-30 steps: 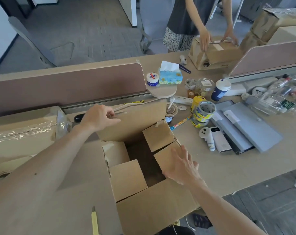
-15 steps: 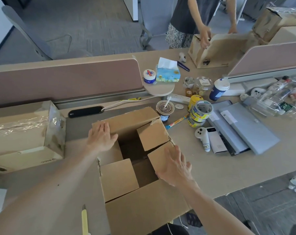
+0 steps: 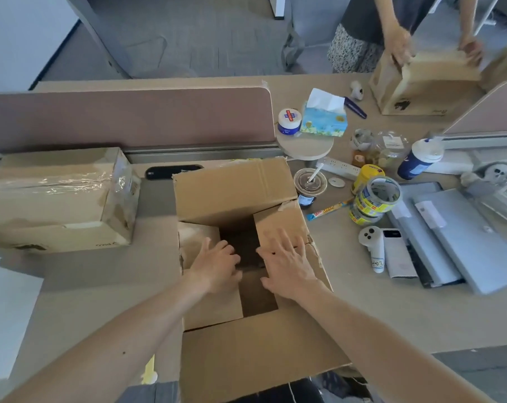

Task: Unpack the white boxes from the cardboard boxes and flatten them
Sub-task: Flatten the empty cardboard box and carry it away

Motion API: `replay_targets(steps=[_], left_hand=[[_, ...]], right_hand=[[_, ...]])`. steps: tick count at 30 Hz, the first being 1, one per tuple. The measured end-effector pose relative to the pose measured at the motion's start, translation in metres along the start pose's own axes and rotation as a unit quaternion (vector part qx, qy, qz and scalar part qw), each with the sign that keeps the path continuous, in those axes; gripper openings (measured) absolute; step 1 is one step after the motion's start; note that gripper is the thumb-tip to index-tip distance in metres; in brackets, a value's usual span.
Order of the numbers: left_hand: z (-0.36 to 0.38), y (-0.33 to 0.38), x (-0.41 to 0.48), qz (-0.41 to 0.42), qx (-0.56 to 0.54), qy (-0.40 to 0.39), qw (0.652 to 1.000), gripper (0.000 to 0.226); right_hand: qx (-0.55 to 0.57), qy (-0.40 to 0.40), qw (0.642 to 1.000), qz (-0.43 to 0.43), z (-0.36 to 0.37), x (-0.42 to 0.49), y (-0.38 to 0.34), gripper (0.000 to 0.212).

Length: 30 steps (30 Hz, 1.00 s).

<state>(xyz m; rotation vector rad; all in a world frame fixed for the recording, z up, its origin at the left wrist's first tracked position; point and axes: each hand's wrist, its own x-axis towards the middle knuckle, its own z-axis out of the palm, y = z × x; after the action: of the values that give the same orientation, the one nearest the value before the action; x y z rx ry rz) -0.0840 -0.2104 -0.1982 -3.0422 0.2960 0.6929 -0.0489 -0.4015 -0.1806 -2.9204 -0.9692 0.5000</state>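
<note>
"Left hand (image 3: pixel 217 263) lies flat on the left inner flap of the open cardboard box (image 3: pixel 234 193) at the near edge of the desk (image 3: pixel 391 321), right hand (image 3: pixel 287 263) on the right flap — fingers straight, gripping nothing."

"White boxes inside?"

"I see none — it looks emptied, not yet flattened. At the left, the taped box (image 3: pixel 51 199) is not opened."

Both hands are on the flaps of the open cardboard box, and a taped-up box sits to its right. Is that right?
Almost. The head view shows the left hand and right hand on the flaps of the open cardboard box, but the taped-up box sits to its left, not right.
</note>
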Motion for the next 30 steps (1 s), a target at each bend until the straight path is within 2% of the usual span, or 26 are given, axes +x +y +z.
replay_targets(steps=[4, 8, 12, 16, 19, 23, 26, 30], left_hand=[[0.002, 0.004, 0.002, -0.005, 0.032, -0.09, 0.995, 0.051], [0.0, 0.005, 0.003, -0.002, 0.063, -0.109, 0.992, 0.052], [-0.006, 0.006, -0.003, 0.007, 0.048, -0.065, 0.997, 0.045], [-0.026, 0.015, -0.01, 0.014, 0.0, -0.006, 1.0, 0.034], [-0.049, 0.01, -0.02, 0.014, -0.022, 0.065, 0.998, 0.014], [-0.066, -0.012, -0.037, 0.014, -0.011, 0.162, 0.987, 0.012], [-0.072, -0.033, -0.047, 0.004, -0.001, 0.19, 0.982, 0.011], [-0.081, -0.054, -0.064, -0.007, 0.021, 0.194, 0.981, 0.011]], right_hand=[[-0.126, -0.074, 0.985, -0.089, 0.005, 0.019, 0.0, 0.049], [-0.216, -0.092, 0.967, -0.101, 0.005, 0.027, -0.001, 0.039], [-0.208, -0.064, 0.97, -0.11, -0.003, 0.024, -0.002, 0.031], [-0.144, -0.027, 0.983, -0.114, -0.033, 0.015, -0.006, 0.028], [-0.119, 0.002, 0.989, -0.09, -0.066, 0.005, 0.001, 0.033], [-0.099, 0.047, 0.993, -0.048, -0.101, -0.008, 0.032, 0.039], [-0.083, 0.055, 0.995, -0.003, -0.112, -0.016, 0.056, 0.039], [-0.048, 0.07, 0.994, 0.061, -0.109, -0.028, 0.091, 0.028]])
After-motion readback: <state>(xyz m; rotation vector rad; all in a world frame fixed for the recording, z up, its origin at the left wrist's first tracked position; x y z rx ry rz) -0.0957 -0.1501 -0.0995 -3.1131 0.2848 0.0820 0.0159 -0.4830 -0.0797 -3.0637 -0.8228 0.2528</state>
